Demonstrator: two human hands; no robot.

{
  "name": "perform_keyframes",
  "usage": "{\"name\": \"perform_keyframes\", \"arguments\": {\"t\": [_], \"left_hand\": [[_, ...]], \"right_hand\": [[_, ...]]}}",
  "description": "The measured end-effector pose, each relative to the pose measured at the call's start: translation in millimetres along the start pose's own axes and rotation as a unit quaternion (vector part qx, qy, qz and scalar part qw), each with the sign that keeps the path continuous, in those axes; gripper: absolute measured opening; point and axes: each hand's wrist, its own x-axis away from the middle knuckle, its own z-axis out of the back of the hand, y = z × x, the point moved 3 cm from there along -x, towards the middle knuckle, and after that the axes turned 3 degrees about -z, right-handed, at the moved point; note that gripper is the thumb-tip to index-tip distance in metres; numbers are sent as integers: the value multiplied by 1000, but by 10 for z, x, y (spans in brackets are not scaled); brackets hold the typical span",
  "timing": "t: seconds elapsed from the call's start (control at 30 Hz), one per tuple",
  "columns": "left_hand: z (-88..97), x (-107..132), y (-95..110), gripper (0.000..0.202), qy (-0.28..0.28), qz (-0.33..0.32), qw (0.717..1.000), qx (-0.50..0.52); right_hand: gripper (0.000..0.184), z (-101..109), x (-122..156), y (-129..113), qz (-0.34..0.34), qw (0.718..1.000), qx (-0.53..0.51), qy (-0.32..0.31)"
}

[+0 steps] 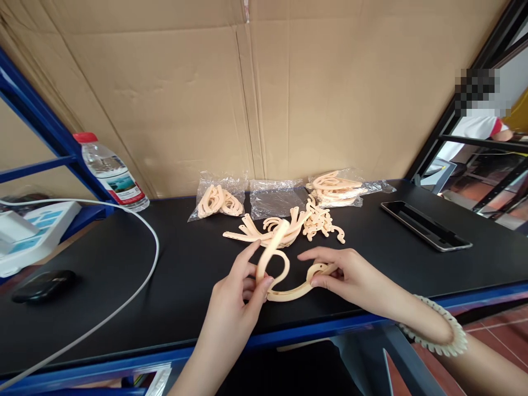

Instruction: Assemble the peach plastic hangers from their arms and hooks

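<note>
My left hand (247,286) is closed around the joined end of pale, curved strips, which look like wood or plastic. One long strip (273,248) slants upward from these fingers, and a hooked strip (284,269) curls beside it. A curved strip (291,294) runs to the right, and my right hand (336,272) pinches its curled end between thumb and fingers, index finger extended. Just behind lie a pile of long curved strips (295,228) and a heap of small S-shaped pieces (317,223) on the black table.
Clear bags of similar parts (220,201) (336,187) and a flat clear bag (276,199) lie along the cardboard wall (185,99). A phone (424,225) is at right; a water bottle (113,176), mouse (43,286) and white cable (155,247) at left. A person (474,129) is beyond the frame.
</note>
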Motion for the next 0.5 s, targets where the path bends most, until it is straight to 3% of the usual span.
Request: {"name": "perform_keyframes", "arguments": {"t": [0.07,0.17,0.23,0.33,0.4,0.5], "left_hand": [[-16,5,8,41,-3,-23,999,-30],[-8,9,33,22,8,-31,997,-71],[9,10,51,21,25,-13,997,-71],[20,12,57,51,49,30,998,-6],[15,15,47,73,56,51,997,29],[21,23,32,89,64,58,996,4]], "right_hand": [[26,-3,-25,8,-19,999,-23,19],[7,2,-28,-36,-2,1000,2,18],[7,39,-6,-66,19,999,37,29],[9,133,41,-38,8,997,57,55],[13,188,68,31,-27,999,18,43],[23,261,107,149,-73,994,-69,38]]}}
